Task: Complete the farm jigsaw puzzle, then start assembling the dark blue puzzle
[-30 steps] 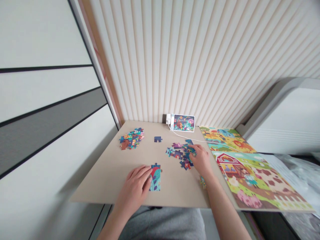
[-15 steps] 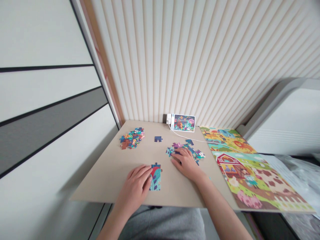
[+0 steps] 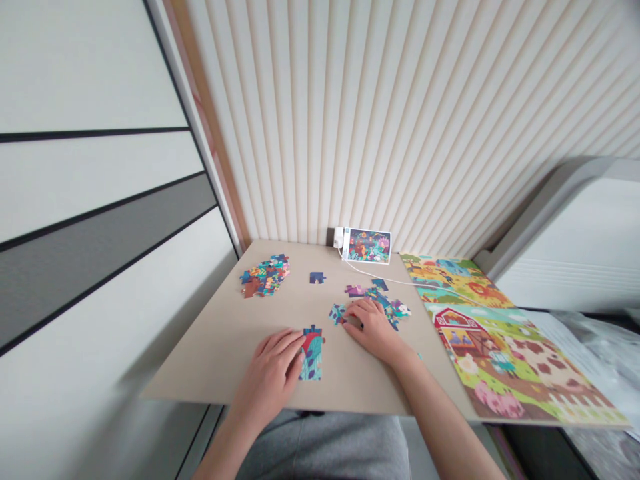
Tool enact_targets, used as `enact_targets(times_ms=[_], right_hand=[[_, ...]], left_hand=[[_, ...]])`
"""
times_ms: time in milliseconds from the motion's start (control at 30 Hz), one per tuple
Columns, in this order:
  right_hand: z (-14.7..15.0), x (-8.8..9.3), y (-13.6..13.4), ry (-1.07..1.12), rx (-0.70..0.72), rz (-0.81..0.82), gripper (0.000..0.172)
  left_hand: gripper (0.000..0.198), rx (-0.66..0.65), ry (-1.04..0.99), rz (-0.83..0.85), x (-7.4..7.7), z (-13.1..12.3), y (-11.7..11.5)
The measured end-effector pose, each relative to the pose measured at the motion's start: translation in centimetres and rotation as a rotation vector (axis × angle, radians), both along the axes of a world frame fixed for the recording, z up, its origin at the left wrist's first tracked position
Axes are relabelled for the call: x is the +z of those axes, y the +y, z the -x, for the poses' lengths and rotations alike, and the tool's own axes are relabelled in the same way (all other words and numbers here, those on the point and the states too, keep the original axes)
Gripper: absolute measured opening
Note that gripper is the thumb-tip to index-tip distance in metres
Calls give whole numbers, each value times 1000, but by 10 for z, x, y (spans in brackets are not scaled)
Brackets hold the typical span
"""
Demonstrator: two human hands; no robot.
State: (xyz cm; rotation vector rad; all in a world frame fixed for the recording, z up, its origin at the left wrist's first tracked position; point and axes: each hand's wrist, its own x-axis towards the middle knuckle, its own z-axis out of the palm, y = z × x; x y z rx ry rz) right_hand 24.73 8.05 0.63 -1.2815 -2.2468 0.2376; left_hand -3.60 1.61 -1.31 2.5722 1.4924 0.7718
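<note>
Red-and-teal strip [image 3: 313, 360], apparently joined, at the front of the desk [image 3: 220, 353]; left hand [image 3: 274, 365] rests on its side, fingers released. Right hand [image 3: 373, 328] touches a blue piece [image 3: 337, 313]; grasp cannot be told. Left heap [image 3: 266, 276] and right heap [image 3: 386, 302] appear largely unjoined.

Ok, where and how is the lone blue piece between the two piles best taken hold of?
Probably by its left and right edges, fingertips coming down from above on the near side. The blue piece lies flat on the table, with bare surface around it for fingers, and its tab juts out on the right, giving a fingertip something to catch.
</note>
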Motion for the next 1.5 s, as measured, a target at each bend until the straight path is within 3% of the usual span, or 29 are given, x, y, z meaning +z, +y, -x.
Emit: enact_targets(times_ms=[267,667,767,900,1033,1167,1333,1500], right_hand=[[0,2,-1,27,21,-19,20],[-11,9,-5,37,-48,-4,14],[-30,17,-8,49,-105,-21,18],[-76,18,-15,80,-229,-64,23],[-127,6,-21,67,-414,-107,26],[-152,-9,-22,42,-496,-93,32],[-145,-16,-21,-31,-475,-112,27],[-119,-6,-33,6,-425,-65,25]], left_hand=[[38,-2,4,2,0,0,-1],[38,-17,-9,-29,-2,1,1],[38,-15,-6,-13,-2,1,1],[38,-14,-20,-12,-1,1,0],[38,-17,-12,-11,-2,1,1],[37,-22,-10,-17,-4,2,2],[38,-24,-19,-30,-5,2,3],[38,-28,1,-32,-6,2,3]])
